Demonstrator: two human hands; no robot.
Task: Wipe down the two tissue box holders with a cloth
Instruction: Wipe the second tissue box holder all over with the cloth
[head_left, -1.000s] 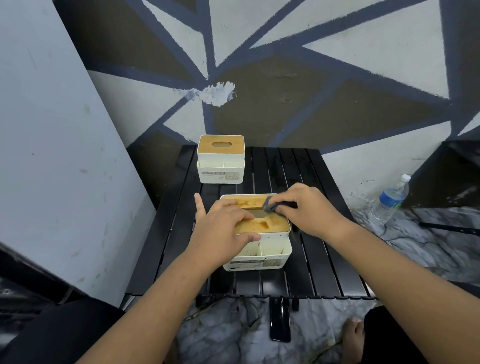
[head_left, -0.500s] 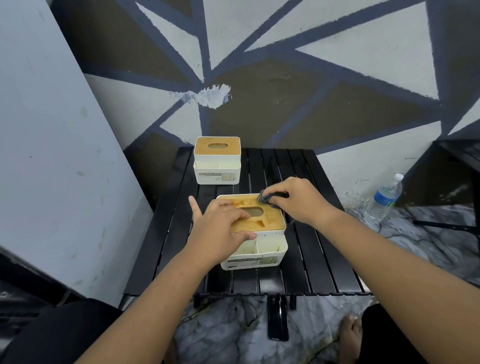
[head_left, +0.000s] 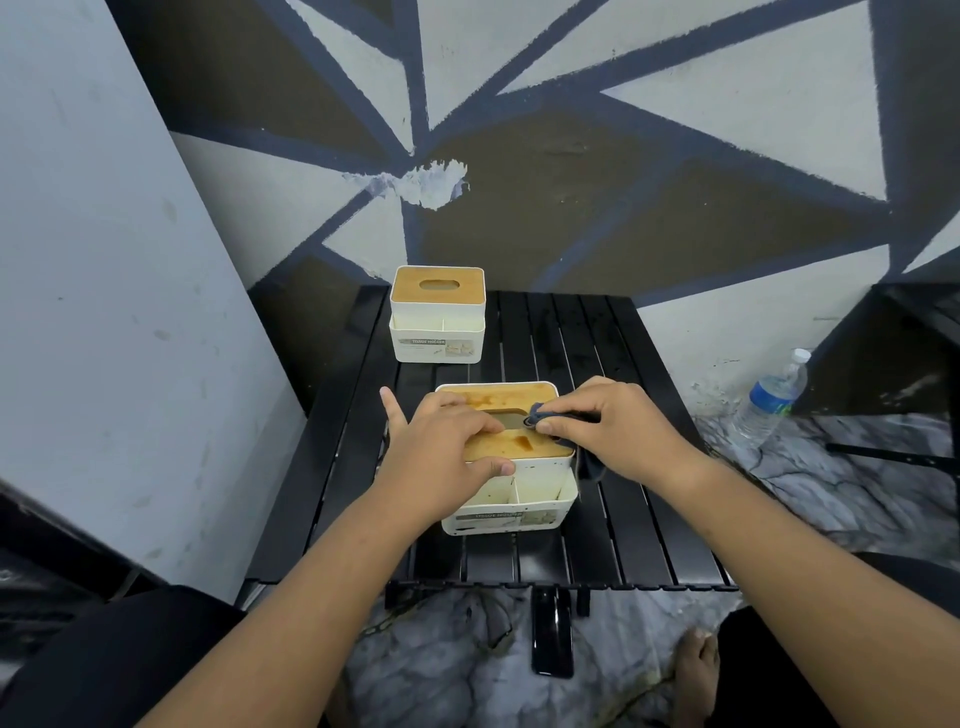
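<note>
While my left hand clamps the near holder at the front of the table, fingers over its wooden lid and thumb on the lid's front edge, my right hand pinches the dark cloth beside the slot. I'd press flat and drag overlapping strokes across the brown stains, bracing firmly so the box doesn't skid. The far holder stands at the back, with no hand on it.

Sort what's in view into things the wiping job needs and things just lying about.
Job:
near tissue box holder, lid stained, held by the left hand
far tissue box holder
dark cloth, pinched by the right hand

Lying about:
water bottle on the floor
black phone on the floor under the table edge
</note>
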